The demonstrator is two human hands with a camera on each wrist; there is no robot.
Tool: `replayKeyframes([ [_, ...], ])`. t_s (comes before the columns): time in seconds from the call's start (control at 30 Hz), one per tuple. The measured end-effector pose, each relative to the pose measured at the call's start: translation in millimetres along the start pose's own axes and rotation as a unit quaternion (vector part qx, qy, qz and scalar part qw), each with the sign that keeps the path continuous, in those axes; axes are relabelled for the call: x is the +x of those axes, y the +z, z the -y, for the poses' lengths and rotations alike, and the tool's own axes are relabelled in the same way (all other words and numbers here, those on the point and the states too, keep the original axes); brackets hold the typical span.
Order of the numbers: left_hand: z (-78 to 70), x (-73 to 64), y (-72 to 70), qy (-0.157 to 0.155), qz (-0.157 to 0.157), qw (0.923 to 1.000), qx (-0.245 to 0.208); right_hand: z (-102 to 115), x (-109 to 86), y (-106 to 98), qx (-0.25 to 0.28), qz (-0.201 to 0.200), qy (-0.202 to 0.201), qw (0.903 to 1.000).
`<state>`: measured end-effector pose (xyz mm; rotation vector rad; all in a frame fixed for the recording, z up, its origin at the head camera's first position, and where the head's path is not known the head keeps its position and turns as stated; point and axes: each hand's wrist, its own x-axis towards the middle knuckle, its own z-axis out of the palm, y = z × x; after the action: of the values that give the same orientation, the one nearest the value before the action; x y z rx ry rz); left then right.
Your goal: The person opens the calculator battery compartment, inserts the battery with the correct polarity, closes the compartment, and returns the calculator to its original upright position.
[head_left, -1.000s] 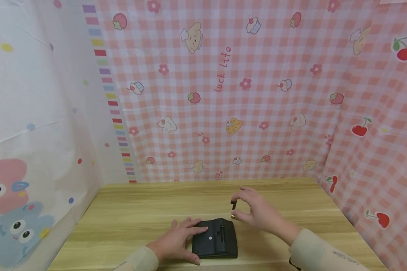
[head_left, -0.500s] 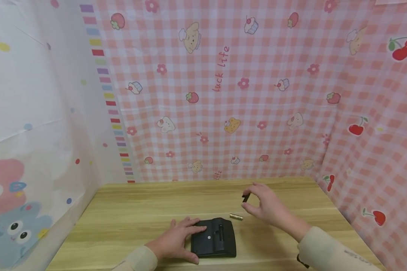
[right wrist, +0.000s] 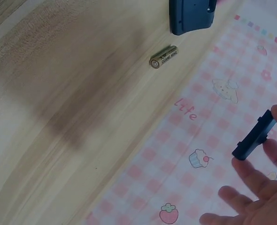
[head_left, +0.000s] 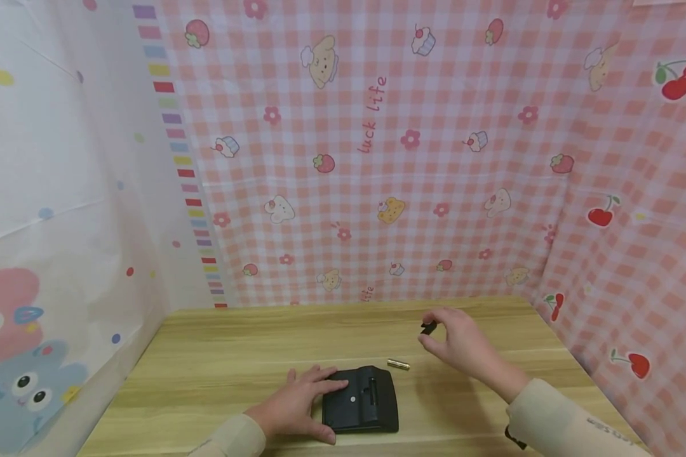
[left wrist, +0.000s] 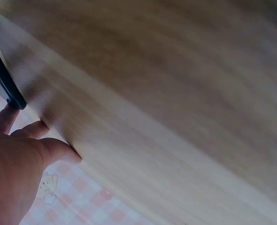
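A black device, apparently a calculator (head_left: 351, 406), lies face down on the wooden table with its narrow battery slot (head_left: 373, 392) uncovered. My left hand (head_left: 300, 406) rests on its left side, fingers spread over the back and thumb by the near edge. In the left wrist view, that hand (left wrist: 16, 159) shows beside the dark casing (left wrist: 4, 77). My right hand (head_left: 460, 339) pinches a small black battery cover (head_left: 429, 327) above the table; the right wrist view shows this cover (right wrist: 253, 136) between thumb and fingers. A gold battery (head_left: 398, 364) lies just beyond the calculator's far right corner.
The wooden table (head_left: 251, 343) ends at a pink checked cloth (head_left: 343, 190) hanging behind it. A white patterned cloth (head_left: 108, 209) hangs on the left, and a cherry-print cloth (head_left: 634, 273) on the right.
My right hand has moved right and slightly away with the battery cover, bringing the battery on the table into full view. The cover has tilted. My left hand and the calculator have stayed put.
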<state>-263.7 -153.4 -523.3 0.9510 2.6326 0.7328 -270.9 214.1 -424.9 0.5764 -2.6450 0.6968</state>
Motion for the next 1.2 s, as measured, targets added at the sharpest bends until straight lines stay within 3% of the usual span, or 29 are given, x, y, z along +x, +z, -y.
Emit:
replayKeyframes([
  [0.33, -1.5, -0.5, -1.2, 0.002, 0.001, 1.0000, 0.001, -8.5, 2.7, -2.3, -0.010, 0.050, 0.128, 0.9905],
  [0.63, 0.6, -0.6, -0.4, 0.001, 0.000, 1.0000, 0.006, -23.1, 7.5, 3.0, -0.037, 0.075, 0.173, 0.9814],
  [0.93, 4.2, 0.7, 1.5, -0.001, 0.000, 1.0000, 0.004, -44.6, 13.7, 9.8, -0.062, 0.112, 0.232, 0.9642],
  [1.2, 2.8, 0.3, 1.0, -0.005, -0.002, 1.0000, 0.005, -66.6, 16.2, 19.0, -0.069, 0.116, 0.261, 0.9560],
])
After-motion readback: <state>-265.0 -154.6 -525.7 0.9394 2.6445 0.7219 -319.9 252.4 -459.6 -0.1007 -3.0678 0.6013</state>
